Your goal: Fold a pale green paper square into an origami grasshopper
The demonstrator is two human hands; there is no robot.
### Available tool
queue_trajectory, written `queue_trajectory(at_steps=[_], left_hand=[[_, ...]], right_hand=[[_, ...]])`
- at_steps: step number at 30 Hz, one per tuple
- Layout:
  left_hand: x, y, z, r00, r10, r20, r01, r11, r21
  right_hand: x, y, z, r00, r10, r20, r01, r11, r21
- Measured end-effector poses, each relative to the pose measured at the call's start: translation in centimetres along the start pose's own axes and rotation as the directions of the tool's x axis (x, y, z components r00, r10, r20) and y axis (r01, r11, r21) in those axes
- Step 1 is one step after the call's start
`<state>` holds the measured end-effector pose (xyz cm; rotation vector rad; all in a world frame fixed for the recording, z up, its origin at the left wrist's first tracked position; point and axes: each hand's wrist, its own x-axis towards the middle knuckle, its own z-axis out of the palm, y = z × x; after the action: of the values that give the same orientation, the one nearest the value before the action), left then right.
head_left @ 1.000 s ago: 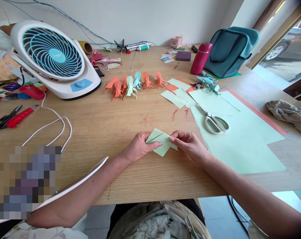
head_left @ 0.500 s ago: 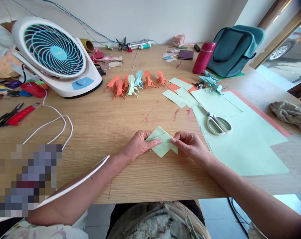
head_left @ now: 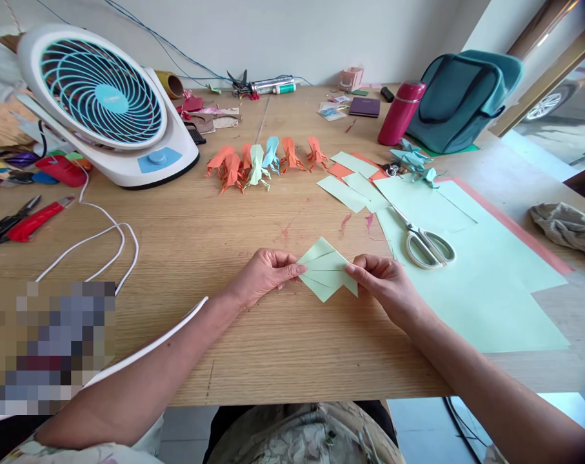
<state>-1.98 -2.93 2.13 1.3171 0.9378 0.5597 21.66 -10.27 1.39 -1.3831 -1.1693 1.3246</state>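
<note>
Green folded paper (head_left: 327, 272): both edges hidden under pinching fingertips (head_left: 292, 270).

One head cam, looking fwd and down across the table (head_left: 186, 238), close above the worker's hands.
</note>
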Motion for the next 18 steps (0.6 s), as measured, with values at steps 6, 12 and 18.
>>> queue_trajectory(at_steps=[6, 12, 18], left_hand=[[0.07, 0.12, -0.31, 1.000, -0.025, -0.004, 0.025, 1.000, -0.001], [0.20, -0.07, -0.64, 0.998, -0.052, -0.039, 0.052, 0.998, 0.023], [0.21, 0.08, -0.93, 0.988, -0.127, -0.087, 0.124, 0.991, -0.038]], right_hand=[[0.07, 0.18, -0.26, 1.000, 0.014, -0.012, -0.014, 1.000, -0.026], [-0.27, 0.01, -0.16, 0.981, -0.186, -0.061, 0.173, 0.969, -0.177], [-0.38, -0.25, -0.38, 0.750, -0.655, 0.096, 0.554, 0.541, -0.633]])
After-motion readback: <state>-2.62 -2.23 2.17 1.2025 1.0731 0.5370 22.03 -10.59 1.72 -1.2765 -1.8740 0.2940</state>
